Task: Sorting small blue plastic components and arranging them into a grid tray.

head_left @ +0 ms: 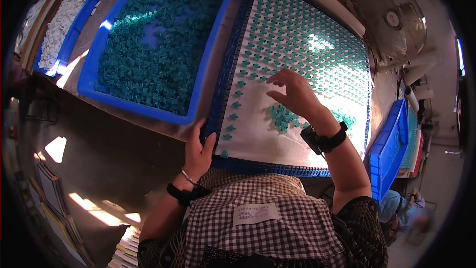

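A blue-edged tray [266, 167] lined with white sheeting lies in front of me. Rows of small green translucent pieces [252, 64] cover its far and left parts. My right hand [296, 93] hovers over the sheet, thumb and curved fingers apart, with no piece visible between them. Just below it sits a loose heap of the same green pieces [282, 119], and the forearm partly hides more. At the tray's near left side, my left hand [197, 155] rests against the rim, its thumb spread from its fingers.
Left of the tray stands a big blue bin [136, 105] full of green pieces; beyond it, another bin [69, 20] holds white pieces. A fan [391, 19] is at the far right. A blue crate [384, 161] leans right, near another person [404, 211].
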A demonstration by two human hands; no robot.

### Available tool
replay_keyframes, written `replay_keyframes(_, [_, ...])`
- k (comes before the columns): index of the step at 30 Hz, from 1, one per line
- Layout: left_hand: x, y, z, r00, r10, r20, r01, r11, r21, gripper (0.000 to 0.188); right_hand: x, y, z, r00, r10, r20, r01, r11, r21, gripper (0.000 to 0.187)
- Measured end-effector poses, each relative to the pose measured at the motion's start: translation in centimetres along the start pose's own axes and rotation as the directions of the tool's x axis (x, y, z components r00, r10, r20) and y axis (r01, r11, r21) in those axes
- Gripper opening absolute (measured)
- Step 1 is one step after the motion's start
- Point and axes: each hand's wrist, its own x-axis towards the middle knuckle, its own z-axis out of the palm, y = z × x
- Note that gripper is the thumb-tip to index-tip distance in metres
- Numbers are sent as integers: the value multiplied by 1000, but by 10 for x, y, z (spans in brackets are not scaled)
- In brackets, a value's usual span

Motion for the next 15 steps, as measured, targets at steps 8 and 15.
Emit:
replay_keyframes(8, [2, 2, 1, 1000, -3, 18, 3, 1000, -14, 52, -15, -4, -1, 995, 41, 89, -36, 997, -65, 15])
replay_keyframes(15, [1, -1, 2, 1000, 3, 11, -3, 999, -37, 51, -11, 13, 2, 975, 196, 102, -200, 980, 26, 16])
